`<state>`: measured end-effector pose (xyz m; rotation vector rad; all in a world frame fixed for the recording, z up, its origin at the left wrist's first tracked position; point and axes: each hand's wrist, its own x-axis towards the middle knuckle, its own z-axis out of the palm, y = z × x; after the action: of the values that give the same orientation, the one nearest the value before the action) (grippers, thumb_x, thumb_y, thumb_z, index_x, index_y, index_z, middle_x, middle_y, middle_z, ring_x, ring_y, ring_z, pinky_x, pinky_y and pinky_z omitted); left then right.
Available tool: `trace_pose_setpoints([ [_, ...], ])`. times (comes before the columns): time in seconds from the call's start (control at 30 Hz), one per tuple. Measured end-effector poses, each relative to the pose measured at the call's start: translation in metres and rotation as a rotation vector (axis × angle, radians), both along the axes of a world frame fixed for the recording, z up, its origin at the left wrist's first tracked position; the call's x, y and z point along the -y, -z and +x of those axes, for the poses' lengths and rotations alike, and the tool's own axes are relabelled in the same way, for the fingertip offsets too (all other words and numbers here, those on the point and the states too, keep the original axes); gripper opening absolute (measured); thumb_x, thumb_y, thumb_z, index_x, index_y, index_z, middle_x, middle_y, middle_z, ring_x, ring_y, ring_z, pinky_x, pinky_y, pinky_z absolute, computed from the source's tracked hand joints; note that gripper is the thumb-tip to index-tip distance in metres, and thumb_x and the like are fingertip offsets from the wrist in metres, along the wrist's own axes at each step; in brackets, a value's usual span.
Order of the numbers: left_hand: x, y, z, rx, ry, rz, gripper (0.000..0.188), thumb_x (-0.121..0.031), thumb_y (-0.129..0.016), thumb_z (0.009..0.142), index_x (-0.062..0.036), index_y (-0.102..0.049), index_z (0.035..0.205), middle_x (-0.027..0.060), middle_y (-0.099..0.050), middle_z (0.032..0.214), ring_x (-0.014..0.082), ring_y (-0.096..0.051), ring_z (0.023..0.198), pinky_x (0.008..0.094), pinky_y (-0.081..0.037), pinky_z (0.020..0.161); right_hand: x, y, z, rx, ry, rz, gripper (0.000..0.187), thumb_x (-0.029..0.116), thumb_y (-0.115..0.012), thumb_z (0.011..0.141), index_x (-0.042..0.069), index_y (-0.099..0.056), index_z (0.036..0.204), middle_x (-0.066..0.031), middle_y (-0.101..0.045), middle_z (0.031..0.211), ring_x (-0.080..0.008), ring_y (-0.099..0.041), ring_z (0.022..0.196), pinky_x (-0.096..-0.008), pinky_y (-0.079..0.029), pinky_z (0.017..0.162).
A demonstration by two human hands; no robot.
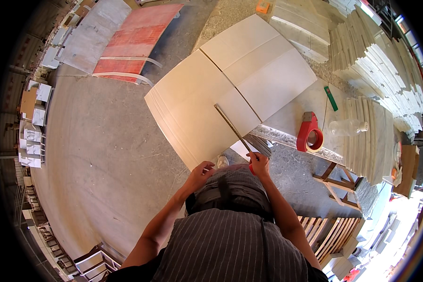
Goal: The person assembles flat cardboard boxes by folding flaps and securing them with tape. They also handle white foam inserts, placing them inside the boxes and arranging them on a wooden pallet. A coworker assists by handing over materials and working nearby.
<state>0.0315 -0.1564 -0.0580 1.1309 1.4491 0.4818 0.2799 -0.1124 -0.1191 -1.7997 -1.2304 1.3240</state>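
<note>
A large flattened cardboard sheet [192, 103] lies before me, with a dark slit between its two halves and crease lines across it. My right hand [259, 164] is closed around the lower end of a long, thin grey metal bar [231, 125], which slants up and left over the cardboard. Something small and red [251, 169] shows beside that hand; its kind cannot be made out. Close to the near edge of the cardboard, my left hand [200, 175] holds nothing visible, its fingers loosely bent and apart. Whether it touches the edge is unclear.
On the stone-slab surface at right sit a red tape dispenser [309, 134], a green tool [331, 98] and a clear plastic bottle [348, 127]. Stacked slabs [376, 70] stand beyond. A wooden frame [340, 185] is below right; a red panel [136, 42] lies far left.
</note>
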Motion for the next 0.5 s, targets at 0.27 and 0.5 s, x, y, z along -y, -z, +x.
trace_pose_setpoints([
  [0.27, -0.0009, -0.0021, 0.0012, 0.002, 0.003, 0.004, 0.028, -0.018, -0.056, 0.085, -0.0018, -0.053, 0.108, 0.0134, -0.06, 0.092, 0.0204, -0.06, 0.079, 0.0311, -0.048, 0.07, -0.0003, -0.0015, -0.0002, 0.015, 0.005, -0.004, 0.024, 0.024, -0.054, 0.083, 0.005, -0.068, 0.079, -0.0059, -0.057, 0.055, -0.0155, -0.057, 0.051, -0.0286, -0.042, 0.052],
  [0.5, -0.0021, -0.0026, 0.0008, -0.02, 0.021, 0.005, 0.027, -0.016, -0.056, 0.086, -0.0012, -0.052, 0.108, 0.0111, -0.06, 0.093, 0.017, -0.06, 0.078, 0.0287, -0.049, 0.07, -0.001, -0.0028, -0.0005, 0.028, 0.0, -0.012, 0.025, 0.025, -0.054, 0.083, 0.005, -0.068, 0.08, -0.0059, -0.058, 0.055, -0.0153, -0.057, 0.051, -0.0288, -0.042, 0.052],
])
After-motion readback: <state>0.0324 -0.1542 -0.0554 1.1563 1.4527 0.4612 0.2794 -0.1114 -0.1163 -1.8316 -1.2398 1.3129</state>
